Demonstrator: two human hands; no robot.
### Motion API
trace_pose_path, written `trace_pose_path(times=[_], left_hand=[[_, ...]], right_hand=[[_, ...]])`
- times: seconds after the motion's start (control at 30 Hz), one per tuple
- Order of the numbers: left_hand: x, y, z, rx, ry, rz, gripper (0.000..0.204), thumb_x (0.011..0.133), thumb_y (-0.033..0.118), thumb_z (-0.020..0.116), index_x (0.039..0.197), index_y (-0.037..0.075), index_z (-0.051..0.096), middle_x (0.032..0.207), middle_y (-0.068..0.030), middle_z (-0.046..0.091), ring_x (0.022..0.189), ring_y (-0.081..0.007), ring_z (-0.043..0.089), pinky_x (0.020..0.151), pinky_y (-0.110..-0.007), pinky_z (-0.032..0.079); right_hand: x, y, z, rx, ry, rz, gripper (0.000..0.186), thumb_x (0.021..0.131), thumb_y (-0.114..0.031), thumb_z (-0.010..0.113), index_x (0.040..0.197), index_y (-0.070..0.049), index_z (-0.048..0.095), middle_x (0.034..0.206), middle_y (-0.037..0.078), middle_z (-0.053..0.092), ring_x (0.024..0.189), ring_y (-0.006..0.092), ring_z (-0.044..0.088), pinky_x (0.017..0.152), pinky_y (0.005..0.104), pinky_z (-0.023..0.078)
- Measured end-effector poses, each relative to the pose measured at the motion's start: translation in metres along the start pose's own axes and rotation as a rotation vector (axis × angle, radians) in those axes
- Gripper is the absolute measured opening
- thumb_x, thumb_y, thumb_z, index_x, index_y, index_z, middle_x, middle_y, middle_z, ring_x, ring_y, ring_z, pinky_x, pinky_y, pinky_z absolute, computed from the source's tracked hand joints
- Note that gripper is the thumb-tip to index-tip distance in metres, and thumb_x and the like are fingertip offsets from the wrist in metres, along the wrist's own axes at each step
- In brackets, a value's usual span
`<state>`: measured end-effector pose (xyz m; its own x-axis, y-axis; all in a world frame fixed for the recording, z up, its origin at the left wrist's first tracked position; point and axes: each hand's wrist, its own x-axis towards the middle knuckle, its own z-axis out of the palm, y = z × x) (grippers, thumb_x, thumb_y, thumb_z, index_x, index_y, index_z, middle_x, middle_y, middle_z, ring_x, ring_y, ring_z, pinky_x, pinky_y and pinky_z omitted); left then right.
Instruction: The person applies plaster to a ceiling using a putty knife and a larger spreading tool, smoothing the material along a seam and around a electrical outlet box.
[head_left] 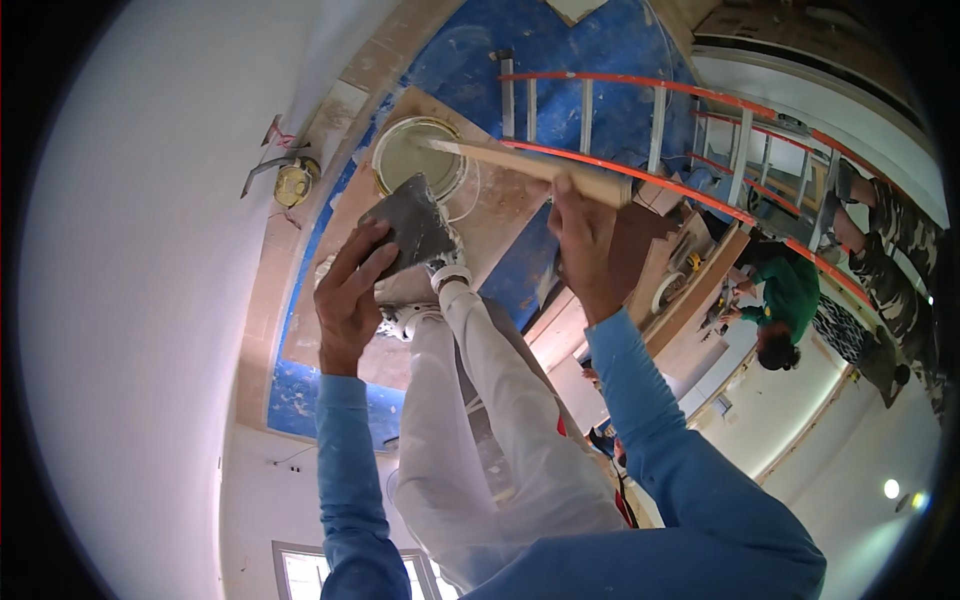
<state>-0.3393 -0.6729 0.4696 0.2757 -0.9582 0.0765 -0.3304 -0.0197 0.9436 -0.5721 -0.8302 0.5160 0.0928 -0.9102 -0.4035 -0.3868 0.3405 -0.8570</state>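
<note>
A dark, flat rectangular putty blade (418,225) with white smears along its edge is gripped in my left hand (348,285), thumb and fingers closed on its near side. My right hand (580,235) is closed around a long pale wooden stick (520,163), near its thick end. The stick's far end is coated whitish and lies over the round bucket (463,185) of pale, creamy compound; whether it dips in cannot be told. Both hands are held up in front of me, the blade partly covering the bucket's near rim.
The bucket stands on a brown board (330,325) over blue floor sheeting (455,50). An orange-railed ladder (620,155) lies across the right. Beyond it, a person in green (790,295) bends over tools, and another in camouflage trousers (895,260) stands. A white wall (140,250) rises at left.
</note>
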Motion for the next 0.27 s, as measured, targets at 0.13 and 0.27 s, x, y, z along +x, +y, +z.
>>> trace_pose_path(times=[0.13,0.27], left_hand=[[-0.012,0.046,-0.018,-0.029,0.218,0.028,0.019,0.099,0.0,0.047,0.112,-0.001,0.061,0.123,-0.0264,0.063,0.116,-0.0409,0.061,0.1,-0.048,0.049],[-0.017,0.098,-0.048,-0.331,0.445,0.1,0.02,0.101,0.003,0.045,0.116,0.0,0.059,0.121,-0.0278,0.063,0.114,-0.0438,0.061,0.096,-0.057,0.05]], right_hand=[[0.044,0.005,0.026,-0.208,0.027,-0.291,0.034,0.096,-0.029,0.06,0.095,0.004,0.067,0.071,0.008,0.066,0.065,0.0147,0.061,0.059,0.0309,0.047],[0.048,-0.018,0.032,-0.166,-0.016,-0.197,0.035,0.095,-0.031,0.061,0.096,0.004,0.067,0.074,0.013,0.067,0.069,0.0173,0.065,0.064,0.0292,0.049]])
